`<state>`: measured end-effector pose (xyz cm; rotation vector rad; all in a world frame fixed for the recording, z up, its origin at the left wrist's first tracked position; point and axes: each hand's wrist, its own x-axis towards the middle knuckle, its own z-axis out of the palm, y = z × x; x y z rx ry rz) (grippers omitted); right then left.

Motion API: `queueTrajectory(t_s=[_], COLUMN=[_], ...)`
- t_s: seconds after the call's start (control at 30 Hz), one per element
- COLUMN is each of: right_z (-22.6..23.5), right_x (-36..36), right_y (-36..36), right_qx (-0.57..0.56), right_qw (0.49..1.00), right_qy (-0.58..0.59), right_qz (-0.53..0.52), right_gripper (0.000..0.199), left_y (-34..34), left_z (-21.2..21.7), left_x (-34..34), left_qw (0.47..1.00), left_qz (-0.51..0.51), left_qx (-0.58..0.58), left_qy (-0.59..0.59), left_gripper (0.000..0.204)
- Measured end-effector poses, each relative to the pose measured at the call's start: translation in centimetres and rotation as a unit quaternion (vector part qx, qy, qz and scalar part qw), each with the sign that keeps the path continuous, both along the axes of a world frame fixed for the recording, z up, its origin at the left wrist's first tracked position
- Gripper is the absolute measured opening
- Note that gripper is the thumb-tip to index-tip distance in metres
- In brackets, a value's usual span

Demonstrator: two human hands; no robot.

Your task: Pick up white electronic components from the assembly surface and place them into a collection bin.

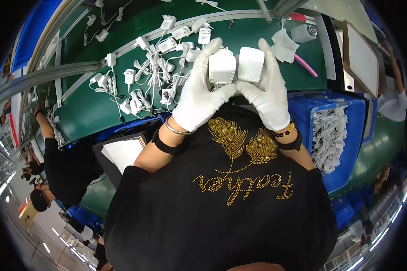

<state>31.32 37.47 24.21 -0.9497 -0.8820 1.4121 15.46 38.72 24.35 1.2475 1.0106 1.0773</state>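
Both of my hands wear white gloves and are raised over the green work surface. My left hand [198, 100] is closed round a white power adapter [222, 67], its thumb along the near side. A second white power adapter [251, 64] sits in my right hand [272, 100], between thumb and fingers. The two adapters are held side by side with a narrow gap between them, their broad smooth faces turned up. Left of my hands lies a loose pile of white adapters with bundled cables [156, 67].
At the right stands a blue crate [305, 106] full of white cabled adapters. A white cloth [285, 46], a pink strip [306, 65] and a silvery cylinder [304, 33] lie at the back right. Metal rails frame the bench [79, 117]. Another person's arm [45, 126] reaches in at the left.
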Motion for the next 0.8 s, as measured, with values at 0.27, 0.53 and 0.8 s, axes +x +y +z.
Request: queueTrajectory(t_s=[0.27,0.53,0.8], right_z=[-2.1,-1.1,-3.1], right_x=[2.4,3.1,1.5], right_y=[-1.5,-1.4,1.0], right_qx=[0.030,0.015,0.101], right_qw=[0.999,0.999,0.936], right_qy=[-0.039,-0.050,-0.338], right_qz=[0.018,-0.014,-0.004], right_gripper=[0.075,0.071,0.072], left_y=[-1.1,0.0,1.6], left_z=[-0.9,0.4,-1.8], left_x=[1.3,1.9,4.6], left_qw=[0.986,0.966,0.995], left_qz=[-0.035,-0.023,0.027], left_qx=[-0.103,-0.143,-0.053], left_qy=[-0.124,-0.213,-0.085], left_gripper=[0.073,0.056,0.038])
